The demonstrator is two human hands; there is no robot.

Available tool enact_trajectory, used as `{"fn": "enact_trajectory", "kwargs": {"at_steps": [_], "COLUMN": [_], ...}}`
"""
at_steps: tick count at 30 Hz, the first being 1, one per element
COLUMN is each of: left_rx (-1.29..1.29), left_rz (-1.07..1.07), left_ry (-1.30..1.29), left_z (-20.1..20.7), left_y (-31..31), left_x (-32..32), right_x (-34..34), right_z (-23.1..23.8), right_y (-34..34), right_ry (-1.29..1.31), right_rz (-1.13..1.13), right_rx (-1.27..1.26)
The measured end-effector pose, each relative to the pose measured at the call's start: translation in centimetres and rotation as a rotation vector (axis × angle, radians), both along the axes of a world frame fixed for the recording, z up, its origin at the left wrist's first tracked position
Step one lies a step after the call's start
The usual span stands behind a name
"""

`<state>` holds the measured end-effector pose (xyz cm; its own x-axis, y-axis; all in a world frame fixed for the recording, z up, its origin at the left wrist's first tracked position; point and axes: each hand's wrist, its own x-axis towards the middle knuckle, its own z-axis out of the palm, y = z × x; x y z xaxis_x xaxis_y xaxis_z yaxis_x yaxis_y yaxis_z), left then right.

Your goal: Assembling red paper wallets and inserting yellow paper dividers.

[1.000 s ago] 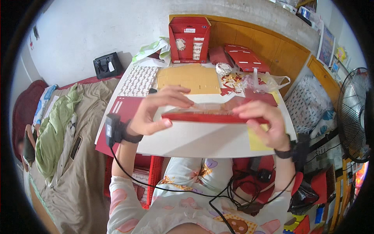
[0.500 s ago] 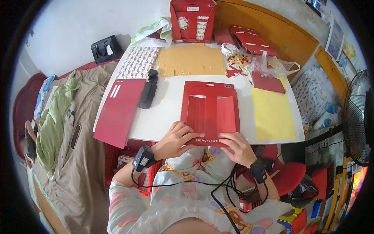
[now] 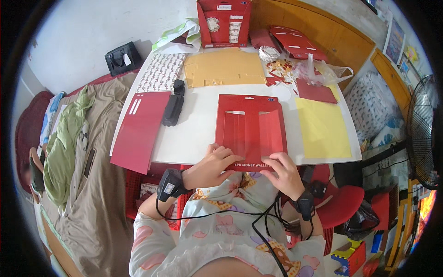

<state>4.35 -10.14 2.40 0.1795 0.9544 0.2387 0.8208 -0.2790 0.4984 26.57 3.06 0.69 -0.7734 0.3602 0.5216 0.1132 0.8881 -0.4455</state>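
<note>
A red cardboard package [image 3: 250, 138] lies near the table's front edge, its long side pointing away from me. Two upright recessed panels mark its face, and a small hanging slot pierces its far end. My left hand [image 3: 210, 165] holds its near left corner, fingers on the face and thumb low by the front edge. At the near right corner my right hand [image 3: 282, 176] pinches the edge, index finger bent over the top. Pale lettering shows between the hands. Black wrist devices with cables sit on both wrists.
Left on the white table [image 3: 194, 138] are a maroon sheet [image 3: 138, 131], a black object [image 3: 173, 108] and patterned paper [image 3: 161, 74]. Behind stand brown cardboard [image 3: 224, 69] and a red display box [image 3: 224, 25]. Yellow paper [image 3: 325, 129], scraps [image 3: 280, 70] and a fan [image 3: 422, 131] are right.
My right hand has slid slightly right along the package's near edge, uncovering more lettering. My left hand keeps its place at the near left corner. The whole view has shifted a little.
</note>
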Motion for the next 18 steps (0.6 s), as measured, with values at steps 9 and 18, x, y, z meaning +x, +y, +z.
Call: {"fn": "enact_trajectory", "kwargs": {"at_steps": [9,18], "left_rx": [0.128,0.172], "left_rz": [0.128,0.119], "left_ry": [0.004,0.062], "left_z": [-2.0,-2.4], "left_y": [0.5,1.1], "left_x": [2.2,2.3], "right_x": [-0.7,-0.8], "right_z": [-0.2,-0.6], "right_y": [-0.5,0.0], "right_ry": [-0.012,-0.044], "right_rz": [0.013,0.013], "right_rx": [-0.022,-0.032]}}
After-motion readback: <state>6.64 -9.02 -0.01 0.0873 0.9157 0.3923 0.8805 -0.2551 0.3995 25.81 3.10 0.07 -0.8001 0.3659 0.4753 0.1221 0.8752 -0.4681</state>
